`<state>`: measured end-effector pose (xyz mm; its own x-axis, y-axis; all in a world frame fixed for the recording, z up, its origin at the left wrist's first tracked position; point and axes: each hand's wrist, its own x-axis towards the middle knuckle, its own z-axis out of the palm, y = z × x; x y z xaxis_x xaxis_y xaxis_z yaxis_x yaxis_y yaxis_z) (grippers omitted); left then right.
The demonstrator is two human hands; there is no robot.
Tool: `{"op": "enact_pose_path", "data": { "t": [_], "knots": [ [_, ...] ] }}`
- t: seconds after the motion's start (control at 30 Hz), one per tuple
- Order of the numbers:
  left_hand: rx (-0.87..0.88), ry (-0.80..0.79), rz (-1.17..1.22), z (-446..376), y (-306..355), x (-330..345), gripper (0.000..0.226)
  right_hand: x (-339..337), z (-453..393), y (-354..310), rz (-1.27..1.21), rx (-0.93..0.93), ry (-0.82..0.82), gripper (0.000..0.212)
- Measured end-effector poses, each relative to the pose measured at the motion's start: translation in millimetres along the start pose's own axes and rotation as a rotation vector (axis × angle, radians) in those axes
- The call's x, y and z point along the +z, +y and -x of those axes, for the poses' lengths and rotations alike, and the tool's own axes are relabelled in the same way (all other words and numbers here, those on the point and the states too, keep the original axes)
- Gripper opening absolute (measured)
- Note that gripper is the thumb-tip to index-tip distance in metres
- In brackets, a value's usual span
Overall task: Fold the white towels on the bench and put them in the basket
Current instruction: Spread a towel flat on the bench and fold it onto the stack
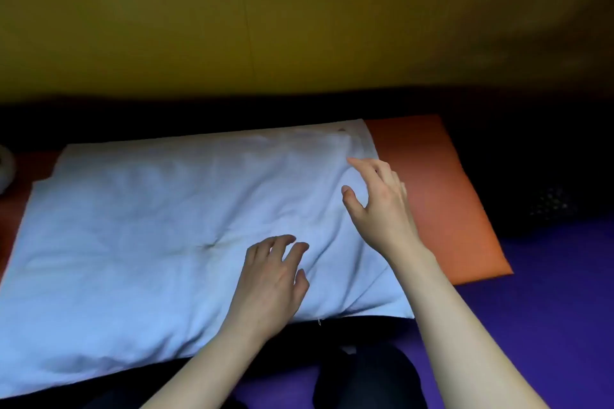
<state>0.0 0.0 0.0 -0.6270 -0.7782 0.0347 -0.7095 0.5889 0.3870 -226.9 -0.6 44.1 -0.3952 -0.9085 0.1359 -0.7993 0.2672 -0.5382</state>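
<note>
A large white towel (159,229) lies spread over the orange bench (442,196), wrinkled near its right side. My left hand (272,279) hovers over or lightly touches the towel's near right part, fingers loosely curled, holding nothing. Further back, my right hand (378,202) is above the towel's right edge with fingers spread and the index finger pointing toward the far right corner. No basket can be made out with certainty.
A yellow wall (299,16) rises behind the bench. Purple flooring (548,309) lies to the right and near me. A dark perforated object (548,202) sits in shadow at the right. A pale object (5,173) shows at the left edge. My dark-clothed knees (365,375) are below.
</note>
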Motion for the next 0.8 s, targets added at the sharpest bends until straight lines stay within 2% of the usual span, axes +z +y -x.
{"op": "enact_pose_path", "data": {
  "t": [0.13,0.23,0.43,0.57,0.63,0.8],
  "knots": [
    [0.230,0.019,-0.081,20.8,4.9,25.6,0.038,5.8,23.0,11.2,0.058,-0.033,-0.009,0.048],
    [0.281,0.016,-0.096,36.0,13.9,35.5,0.039,-1.8,42.9,15.6,0.104,-0.054,-0.031,0.047],
    [0.403,-0.005,-0.096,37.9,36.1,45.4,0.040,-19.8,54.7,36.4,0.078,0.074,-0.065,0.041],
    [0.507,-0.022,-0.171,18.7,59.5,65.5,0.026,-17.5,46.1,55.9,-0.028,0.167,-0.061,0.037],
    [0.495,-0.069,-0.211,8.2,71.2,79.5,0.026,-15.6,40.5,65.9,-0.043,0.176,-0.056,0.036],
    [0.281,-0.140,-0.293,-13.0,77.8,101.9,0.038,-11.5,18.6,84.5,-0.062,0.188,-0.074,0.035]
  ]
}}
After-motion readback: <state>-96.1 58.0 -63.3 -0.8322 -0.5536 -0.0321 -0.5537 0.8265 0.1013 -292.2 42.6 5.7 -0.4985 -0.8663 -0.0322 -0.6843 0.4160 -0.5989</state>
